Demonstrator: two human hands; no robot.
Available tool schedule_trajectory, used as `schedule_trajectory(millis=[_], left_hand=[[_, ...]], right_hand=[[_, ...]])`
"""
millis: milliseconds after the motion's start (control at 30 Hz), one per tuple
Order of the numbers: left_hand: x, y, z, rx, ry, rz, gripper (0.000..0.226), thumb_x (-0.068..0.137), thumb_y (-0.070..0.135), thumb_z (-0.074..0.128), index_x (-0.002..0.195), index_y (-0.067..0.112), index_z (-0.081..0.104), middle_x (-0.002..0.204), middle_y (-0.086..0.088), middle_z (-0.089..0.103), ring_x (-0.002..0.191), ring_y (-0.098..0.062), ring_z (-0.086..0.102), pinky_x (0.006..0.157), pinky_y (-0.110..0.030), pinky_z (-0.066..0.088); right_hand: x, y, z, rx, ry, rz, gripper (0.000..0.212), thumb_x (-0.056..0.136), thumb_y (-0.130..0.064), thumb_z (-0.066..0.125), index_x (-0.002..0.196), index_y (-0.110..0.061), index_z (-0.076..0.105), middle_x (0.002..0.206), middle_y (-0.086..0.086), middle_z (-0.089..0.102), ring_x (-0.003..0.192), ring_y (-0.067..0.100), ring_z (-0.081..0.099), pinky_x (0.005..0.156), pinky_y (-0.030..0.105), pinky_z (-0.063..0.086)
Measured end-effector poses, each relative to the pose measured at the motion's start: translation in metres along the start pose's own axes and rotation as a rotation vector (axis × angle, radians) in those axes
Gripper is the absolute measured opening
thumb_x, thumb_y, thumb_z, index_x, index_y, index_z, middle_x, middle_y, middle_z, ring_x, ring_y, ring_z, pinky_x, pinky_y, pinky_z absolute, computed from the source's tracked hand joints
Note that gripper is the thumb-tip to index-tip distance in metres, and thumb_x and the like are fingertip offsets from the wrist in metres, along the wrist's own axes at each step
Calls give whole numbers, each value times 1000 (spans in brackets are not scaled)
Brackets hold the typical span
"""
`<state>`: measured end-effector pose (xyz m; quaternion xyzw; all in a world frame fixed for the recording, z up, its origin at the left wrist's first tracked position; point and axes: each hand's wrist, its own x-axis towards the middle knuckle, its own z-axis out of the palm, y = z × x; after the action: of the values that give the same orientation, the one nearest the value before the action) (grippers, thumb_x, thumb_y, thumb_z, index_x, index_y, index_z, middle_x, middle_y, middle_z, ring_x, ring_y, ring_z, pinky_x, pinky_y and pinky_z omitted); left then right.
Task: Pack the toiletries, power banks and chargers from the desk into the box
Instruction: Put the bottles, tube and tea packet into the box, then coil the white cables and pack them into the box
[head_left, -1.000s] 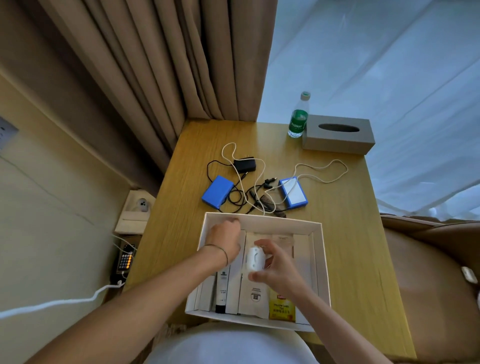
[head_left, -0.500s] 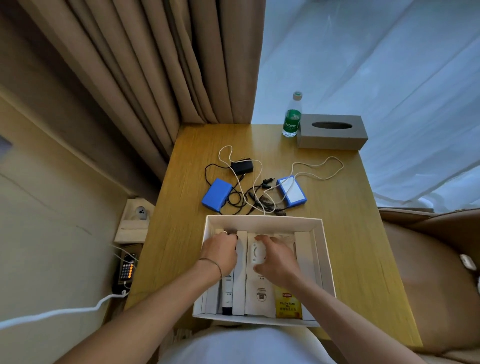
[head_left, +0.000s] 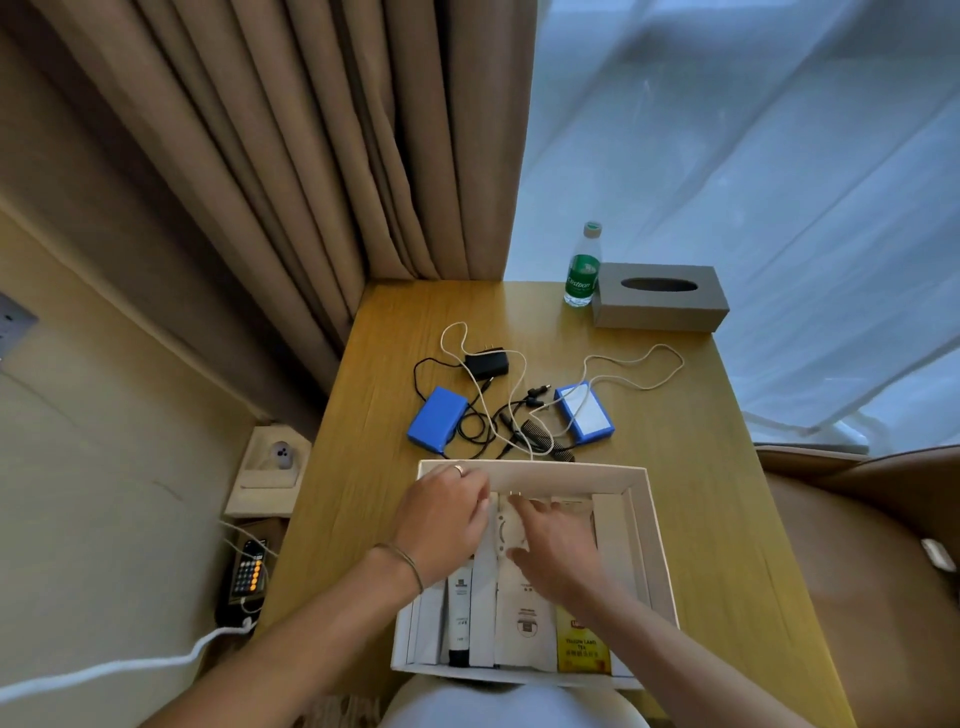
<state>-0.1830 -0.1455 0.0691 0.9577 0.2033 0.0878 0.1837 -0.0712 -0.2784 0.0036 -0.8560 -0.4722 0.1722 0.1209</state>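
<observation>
A white box (head_left: 645, 525) stands at the desk's near edge. In it lie a black-and-white tube (head_left: 460, 618), white sachets (head_left: 525, 618) and a yellow tea bag (head_left: 582, 649). My left hand (head_left: 447, 514) rests palm down on the packets in the box's far left corner. My right hand (head_left: 561, 545) lies flat in the middle, fingers spread along a small white charger (head_left: 505, 527) that lies on the sachets. Behind the box on the desk are two blue power banks (head_left: 437, 418) (head_left: 584, 412), a black charger (head_left: 485, 364) and tangled black and white cables (head_left: 491, 431).
A green-labelled water bottle (head_left: 583, 267) and a grey tissue box (head_left: 660, 296) stand at the desk's far right. A brown curtain (head_left: 311, 156) hangs at the far left corner. A phone (head_left: 248, 571) lies on a low shelf to the left; a brown chair (head_left: 857, 545) is on the right.
My right hand lowered the small white charger into the box and flattened beside it. My left hand slid toward the box's far left corner.
</observation>
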Motion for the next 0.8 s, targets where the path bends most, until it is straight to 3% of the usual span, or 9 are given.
schedule_trajectory(millis=[100,200,300,433,533,633,800], left_hand=[[18,1,-8,-40,1,7,7,96,24,54,89,25,57,86,9,59,77,-5,51,66,-15,39],[42,4,-10,-81,-25,-24,8,96,23,54,94,21,62,91,6,62,83,-9,56,69,-20,46],[66,8,-8,-96,-53,-59,9,95,23,54,94,21,63,90,3,64,83,-13,59,70,-28,52],[95,12,1,-78,-129,-115,11,96,25,54,94,22,64,87,4,64,80,-12,59,64,-26,49],[117,14,12,-90,-182,-207,14,95,22,53,90,21,66,83,3,65,77,-13,60,57,-24,45],[138,17,24,-78,-251,-300,16,95,21,53,88,19,67,83,-2,68,78,-17,64,67,-32,57],[168,12,52,-8,-328,-431,17,93,22,52,93,16,68,91,-6,70,85,-23,66,76,-38,59]], right_hand=[[1,-2,-19,40,9,6,37,94,-33,63,130,-28,57,119,-5,71,97,12,65,82,27,54],[5,1,-46,74,36,15,26,95,-31,57,119,-31,66,109,-9,74,91,6,66,77,23,55],[13,7,-79,100,97,33,23,96,-28,55,112,-31,70,101,-12,75,79,2,64,65,16,51],[32,21,-115,130,198,124,19,92,-25,55,97,-26,73,92,-7,77,80,16,69,67,30,54],[46,35,-128,166,184,211,21,93,-28,54,94,-21,73,90,-2,77,81,22,70,70,35,57],[59,50,-133,197,162,277,22,94,-28,54,97,-22,75,94,0,76,85,23,69,74,38,58],[72,73,-132,247,118,346,23,90,-23,55,100,-24,76,95,-1,76,85,20,68,73,35,58]])
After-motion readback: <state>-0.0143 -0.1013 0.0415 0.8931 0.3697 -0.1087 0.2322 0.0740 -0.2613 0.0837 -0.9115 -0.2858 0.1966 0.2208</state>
